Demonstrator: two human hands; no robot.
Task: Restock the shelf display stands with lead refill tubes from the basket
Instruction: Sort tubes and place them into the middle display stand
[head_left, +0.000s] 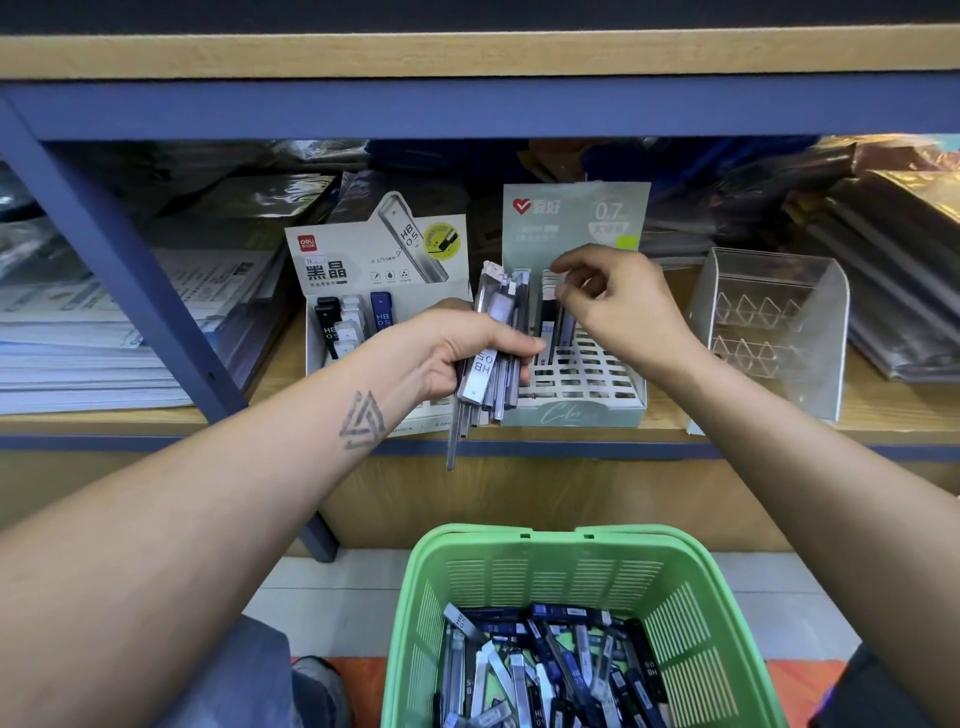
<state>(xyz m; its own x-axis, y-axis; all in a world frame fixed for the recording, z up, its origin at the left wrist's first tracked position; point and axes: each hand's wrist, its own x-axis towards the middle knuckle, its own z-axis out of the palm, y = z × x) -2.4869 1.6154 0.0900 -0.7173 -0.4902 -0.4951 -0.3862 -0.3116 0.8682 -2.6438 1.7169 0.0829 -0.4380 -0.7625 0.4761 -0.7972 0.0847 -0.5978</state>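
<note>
Grey slim tubes (491, 348) bundled in left hand (457, 353), right hand (618, 306) fingers pinching one tube.

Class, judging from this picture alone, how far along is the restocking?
Done: a few tubes stand at the back of the green stand. In hand: the left hand grips a bundle; the right hand pinches one tube over the stand. Left: most slots empty, basket holds many.
</note>
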